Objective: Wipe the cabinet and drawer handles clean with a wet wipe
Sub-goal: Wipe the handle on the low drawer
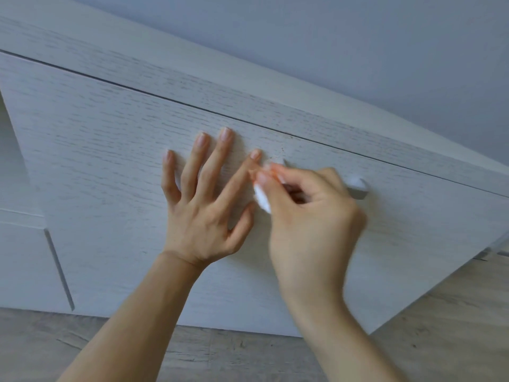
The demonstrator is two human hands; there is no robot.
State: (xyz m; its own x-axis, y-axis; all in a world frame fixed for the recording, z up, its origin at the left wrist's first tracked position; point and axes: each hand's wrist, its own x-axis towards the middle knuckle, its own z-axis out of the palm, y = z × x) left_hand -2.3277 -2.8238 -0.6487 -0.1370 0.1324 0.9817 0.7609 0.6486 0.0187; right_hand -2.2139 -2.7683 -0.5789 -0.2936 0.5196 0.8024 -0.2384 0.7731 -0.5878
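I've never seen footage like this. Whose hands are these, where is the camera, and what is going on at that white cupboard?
There is no machine here: a person wears a camera on the head, so the single picture looks forward and down along their own arms. In front is a white wood-grain drawer front above a wooden floor. The left hand lies flat on the front, fingers spread. The right hand, blurred by movement, pinches a white wet wipe at the drawer's metal handle, mostly hidden behind that hand. Another long handle shows on a cabinet door at lower left.
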